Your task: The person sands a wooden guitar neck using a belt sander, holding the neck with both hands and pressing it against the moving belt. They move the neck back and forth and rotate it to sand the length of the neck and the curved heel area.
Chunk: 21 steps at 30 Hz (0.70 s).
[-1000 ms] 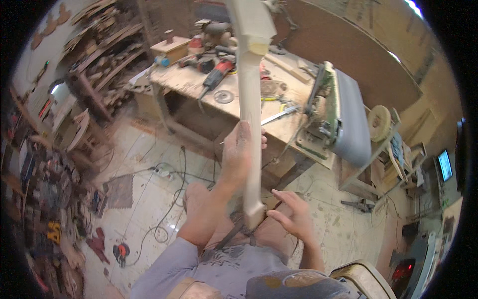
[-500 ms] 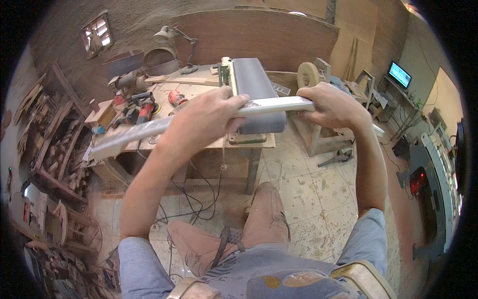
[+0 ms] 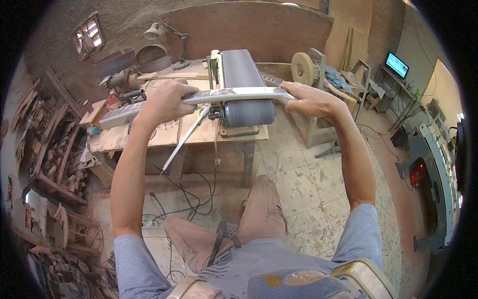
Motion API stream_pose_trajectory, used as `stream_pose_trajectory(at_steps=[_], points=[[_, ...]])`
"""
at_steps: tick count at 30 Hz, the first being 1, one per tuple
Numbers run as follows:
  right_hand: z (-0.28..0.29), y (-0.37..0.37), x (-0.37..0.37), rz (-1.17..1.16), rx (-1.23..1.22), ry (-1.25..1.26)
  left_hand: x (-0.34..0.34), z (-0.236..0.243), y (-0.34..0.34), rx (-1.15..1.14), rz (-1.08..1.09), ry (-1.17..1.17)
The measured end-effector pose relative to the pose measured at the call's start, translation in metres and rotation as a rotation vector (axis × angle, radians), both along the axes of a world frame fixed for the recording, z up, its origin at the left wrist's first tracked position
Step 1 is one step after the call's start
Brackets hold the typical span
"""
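Note:
My left hand [image 3: 167, 99] is closed round a long pale piece [image 3: 234, 94] with a dark, mottled top, which lies crosswise at the near end of a belt sander [image 3: 239, 67]. My right hand [image 3: 308, 102] is closed on the same piece to the right of the belt; its left end reaches out over the workbench. The belt's front roller [image 3: 249, 112] shows just below the piece. Whether the piece touches the belt, I cannot tell.
A workbench [image 3: 119, 142] carries power tools, boards and a desk lamp [image 3: 152, 31]. A long pale bar [image 3: 185, 139] juts over its front edge. A wheel [image 3: 301, 69] on a stand is right of the sander. Cables [image 3: 196, 197] lie on the floor; wood racks line the left.
The piece, upright a second ago, turned crosswise and moved slightly forward to the sander's near end. My right hand, earlier loose beside it, took hold. My view swung round to face the sander.

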State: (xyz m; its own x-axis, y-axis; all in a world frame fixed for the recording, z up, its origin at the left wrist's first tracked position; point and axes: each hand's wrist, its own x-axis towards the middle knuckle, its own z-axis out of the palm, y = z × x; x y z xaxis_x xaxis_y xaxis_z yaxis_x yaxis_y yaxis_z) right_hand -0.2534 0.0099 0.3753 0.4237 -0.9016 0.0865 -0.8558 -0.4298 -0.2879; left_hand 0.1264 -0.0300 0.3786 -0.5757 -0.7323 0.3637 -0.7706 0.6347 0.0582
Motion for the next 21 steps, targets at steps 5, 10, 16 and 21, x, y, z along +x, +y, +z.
stream_pose_trajectory(at_steps=[5, 10, 16, 21], points=[[0.001, -0.007, 0.003, 0.004, 0.061, 0.016, 0.003, 0.0, 0.001, -0.061, -0.011, 0.005], [-0.014, -0.011, -0.004, 0.074, -0.115, -0.007, 0.007, -0.006, 0.0, -0.081, -0.051, 0.133], [-0.013, -0.006, 0.004, 0.034, -0.235, 0.098, 0.009, -0.018, -0.001, -0.236, -0.025, 0.132], [-0.023, -0.003, 0.013, 0.031, -0.431, 0.077, 0.016, -0.026, -0.004, -0.398, -0.057, 0.161]])
